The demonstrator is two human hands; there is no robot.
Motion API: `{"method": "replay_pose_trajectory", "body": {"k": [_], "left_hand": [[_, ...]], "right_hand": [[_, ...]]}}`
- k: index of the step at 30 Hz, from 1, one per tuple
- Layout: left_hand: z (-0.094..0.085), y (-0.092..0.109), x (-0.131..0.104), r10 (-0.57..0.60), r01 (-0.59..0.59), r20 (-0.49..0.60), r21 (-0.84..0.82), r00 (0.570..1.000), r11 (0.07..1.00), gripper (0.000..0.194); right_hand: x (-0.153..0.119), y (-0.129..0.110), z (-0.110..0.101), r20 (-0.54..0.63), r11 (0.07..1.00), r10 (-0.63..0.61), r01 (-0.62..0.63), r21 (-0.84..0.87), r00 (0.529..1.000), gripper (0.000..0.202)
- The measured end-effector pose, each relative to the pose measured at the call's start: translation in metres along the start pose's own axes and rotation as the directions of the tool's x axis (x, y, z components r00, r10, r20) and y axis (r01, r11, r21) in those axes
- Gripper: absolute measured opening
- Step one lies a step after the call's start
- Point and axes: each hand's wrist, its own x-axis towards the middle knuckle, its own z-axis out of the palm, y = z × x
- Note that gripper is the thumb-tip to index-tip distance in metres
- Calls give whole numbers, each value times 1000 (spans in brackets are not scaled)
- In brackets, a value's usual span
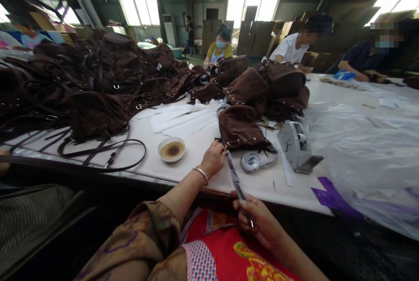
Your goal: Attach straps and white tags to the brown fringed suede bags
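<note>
A dark strap wrapped in pale, see-through material [236, 177] runs between my two hands above the table's front edge. My left hand [213, 159], with a bangle at the wrist, pinches its far end close to a brown suede bag [240, 128]. Lower down and nearer my body, my right hand [253, 215] has its fingers closed round the strap, and a shiny metal piece shows at its near end. The bag lies with its eyelets towards me. Right of my left hand lies a wrapped coil of strap [251, 162].
A bowl with brown contents [171, 149] stands left of my hands. A tape dispenser [296, 148] and plastic sheeting [366, 141] are to the right. Brown bags [108, 63] are heaped at the left, with white paper strips [186, 119] before them. Several people sit across the table.
</note>
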Motion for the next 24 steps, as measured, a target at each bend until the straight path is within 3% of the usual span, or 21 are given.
{"method": "replay_pose_trajectory", "body": {"k": [7,9,12,16,18,20,21,22,24], "left_hand": [[-15,13,-12,100,-177,224,358,969,917,19],[-18,14,-7,69,-150,215,391,974,908,19],[-18,14,10,-25,-38,140,431,990,902,20],[-15,13,24,-106,35,128,460,986,887,20],[-18,20,19,-77,23,105,444,991,896,21],[-24,33,6,88,-122,110,361,990,925,24],[-28,42,-1,215,-250,151,282,965,926,26],[-32,51,-8,349,-390,227,175,909,904,30],[-38,68,-20,543,-579,416,-49,729,814,37]], "right_hand": [[-2,5,-1,-93,967,-70,45,-249,993,55],[-2,6,1,-130,928,-83,29,-373,988,50],[0,4,3,-96,842,-77,13,-539,992,39],[0,-1,-1,-33,843,-56,30,-537,998,40],[-2,-3,-5,-30,877,-46,26,-480,998,39],[-5,-6,-8,-55,891,-54,24,-453,997,37],[-6,-9,-9,-67,885,-60,22,-465,996,35],[-7,-12,-9,-76,868,-61,15,-496,995,33],[-9,-22,-8,-81,799,-52,-7,-601,995,26]]}}
